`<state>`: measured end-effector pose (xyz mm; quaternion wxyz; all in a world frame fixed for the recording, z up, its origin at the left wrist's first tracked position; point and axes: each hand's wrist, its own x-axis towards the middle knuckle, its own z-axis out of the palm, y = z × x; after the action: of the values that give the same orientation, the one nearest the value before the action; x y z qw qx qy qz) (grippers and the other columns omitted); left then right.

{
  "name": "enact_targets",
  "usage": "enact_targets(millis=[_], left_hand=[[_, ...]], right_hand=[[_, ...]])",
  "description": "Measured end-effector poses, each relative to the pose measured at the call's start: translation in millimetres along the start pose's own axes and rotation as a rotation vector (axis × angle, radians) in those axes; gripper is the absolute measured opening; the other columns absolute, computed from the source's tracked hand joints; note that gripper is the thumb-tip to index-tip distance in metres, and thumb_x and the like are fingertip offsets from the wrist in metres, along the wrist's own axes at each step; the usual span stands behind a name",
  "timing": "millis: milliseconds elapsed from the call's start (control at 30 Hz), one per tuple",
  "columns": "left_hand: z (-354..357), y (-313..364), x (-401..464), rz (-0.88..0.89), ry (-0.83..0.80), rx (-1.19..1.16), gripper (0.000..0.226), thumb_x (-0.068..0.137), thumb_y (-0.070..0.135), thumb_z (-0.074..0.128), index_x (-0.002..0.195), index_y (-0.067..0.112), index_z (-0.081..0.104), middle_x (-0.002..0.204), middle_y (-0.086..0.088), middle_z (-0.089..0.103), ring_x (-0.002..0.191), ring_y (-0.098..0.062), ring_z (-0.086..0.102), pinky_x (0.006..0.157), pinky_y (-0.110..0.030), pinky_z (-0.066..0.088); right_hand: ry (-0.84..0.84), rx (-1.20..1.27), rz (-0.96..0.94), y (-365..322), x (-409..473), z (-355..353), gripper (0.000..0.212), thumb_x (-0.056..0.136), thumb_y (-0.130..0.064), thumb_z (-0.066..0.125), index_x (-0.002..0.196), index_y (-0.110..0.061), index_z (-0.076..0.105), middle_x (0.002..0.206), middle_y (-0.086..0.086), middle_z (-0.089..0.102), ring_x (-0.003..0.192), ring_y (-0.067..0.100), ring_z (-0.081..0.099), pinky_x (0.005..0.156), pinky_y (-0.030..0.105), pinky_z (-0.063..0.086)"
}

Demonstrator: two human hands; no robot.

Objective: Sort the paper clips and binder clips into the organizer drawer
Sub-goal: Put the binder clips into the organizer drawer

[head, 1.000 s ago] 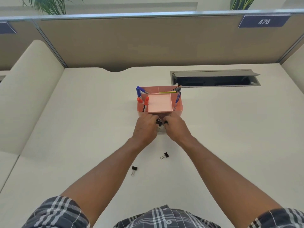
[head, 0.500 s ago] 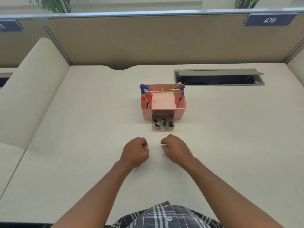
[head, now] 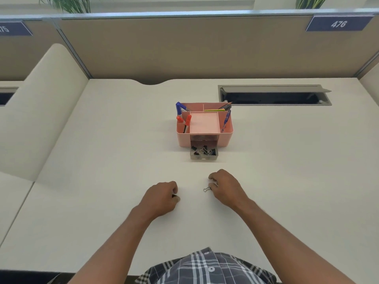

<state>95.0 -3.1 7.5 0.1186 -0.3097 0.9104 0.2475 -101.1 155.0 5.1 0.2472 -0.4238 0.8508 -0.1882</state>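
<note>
Binder clip [head: 207, 189] is pinched in the right hand [head: 226, 190], knuckles up on the desk [head: 102, 181]. Left hand [head: 162, 196] is curled around something small and black, can't tell what.

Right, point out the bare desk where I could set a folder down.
Bare patches: the wide stretch left of the pink organizer, out to the side panel; the stretch right of it, below the cable slot. Crowded: the strip between the open drawer and the hands, left and right, each closed on a binder clip.
</note>
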Motion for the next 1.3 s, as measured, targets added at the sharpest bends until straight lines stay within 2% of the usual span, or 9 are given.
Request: enact_targets(millis=[100,233,300,400,467,633,933,1133,1300], left_hand=[[2,11,10,0.071,0.091,-0.039,0.009,0.088,0.029,0.057,0.096,0.024,0.057,0.086,0.01,0.054,0.079,-0.015,0.055,0.067,-0.027,0.041],[7,24,26,0.148,0.176,-0.076,0.023,0.091,0.016,0.055,0.113,0.018,0.059,0.101,0.001,0.056,0.094,-0.019,0.053,0.077,-0.029,0.043],[10,29,32,0.157,0.21,-0.092,0.031,0.091,0.016,0.057,0.122,0.015,0.056,0.11,-0.002,0.056,0.103,-0.02,0.052,0.084,-0.03,0.043],[17,34,37,0.082,0.255,-0.1,0.039,0.09,0.024,0.062,0.126,0.012,0.053,0.113,-0.004,0.053,0.106,-0.023,0.051,0.086,-0.031,0.041],[22,36,39,0.03,0.299,-0.076,0.036,0.09,0.029,0.064,0.12,0.01,0.057,0.11,-0.006,0.053,0.103,-0.025,0.051,0.084,-0.032,0.042],[24,42,43,0.052,0.354,-0.05,0.021,0.091,0.026,0.062,0.105,0.01,0.063,0.101,-0.006,0.054,0.093,-0.025,0.053,0.076,-0.032,0.044],[16,48,51,0.118,0.372,-0.099,0.018,0.09,0.024,0.057,0.102,0.012,0.063,0.101,-0.003,0.057,0.096,-0.022,0.054,0.081,-0.029,0.045],[-20,68,71,0.215,0.541,-0.128,0.018,0.088,0.019,0.061,0.104,0.009,0.065,0.095,-0.007,0.06,0.091,-0.024,0.056,0.076,-0.033,0.047],[-42,78,103,0.224,0.511,-0.031,0.011,0.086,0.014,0.059,0.089,0.008,0.068,0.097,-0.007,0.06,0.085,-0.024,0.056,0.07,-0.037,0.051]], right_hand=[[-0.016,0.004,-0.001,-1,2,0,0.027,0.093,-0.021,0.053,0.118,-0.018,0.062,0.108,0.002,0.056,0.1,0.022,0.056,0.084,0.035,0.047],[0.013,-0.004,0.0,-2,6,-1,0.021,0.095,-0.019,0.05,0.11,-0.014,0.065,0.103,0.005,0.056,0.096,0.026,0.057,0.082,0.037,0.047],[0.029,-0.004,0.009,-2,7,-2,0.02,0.096,-0.02,0.049,0.106,-0.014,0.065,0.101,0.005,0.056,0.095,0.027,0.058,0.08,0.036,0.048],[-0.036,0.015,-0.026,1,4,-2,0.031,0.092,-0.023,0.055,0.122,-0.019,0.061,0.111,0.001,0.054,0.103,0.02,0.056,0.085,0.032,0.047],[-0.084,-0.025,-0.077,4,2,-1,0.038,0.088,-0.019,0.059,0.126,-0.02,0.058,0.115,-0.002,0.05,0.108,0.018,0.051,0.086,0.028,0.045],[-0.026,-0.076,-0.12,5,5,3,0.025,0.09,-0.008,0.054,0.113,-0.013,0.064,0.11,0.002,0.052,0.102,0.022,0.053,0.082,0.031,0.045],[0.029,0.055,-0.044,5,13,-3,0.014,0.091,-0.02,0.057,0.102,-0.016,0.065,0.098,-0.001,0.055,0.089,0.018,0.055,0.077,0.028,0.044],[0.311,0.056,-0.064,-10,39,-35,0.016,0.091,-0.025,0.06,0.104,-0.018,0.067,0.097,0.001,0.061,0.085,0.018,0.059,0.075,0.033,0.048],[0.344,-0.133,-0.035,-25,71,-55,0.017,0.091,-0.021,0.057,0.1,-0.015,0.071,0.101,0.004,0.063,0.09,0.026,0.06,0.067,0.037,0.053]])
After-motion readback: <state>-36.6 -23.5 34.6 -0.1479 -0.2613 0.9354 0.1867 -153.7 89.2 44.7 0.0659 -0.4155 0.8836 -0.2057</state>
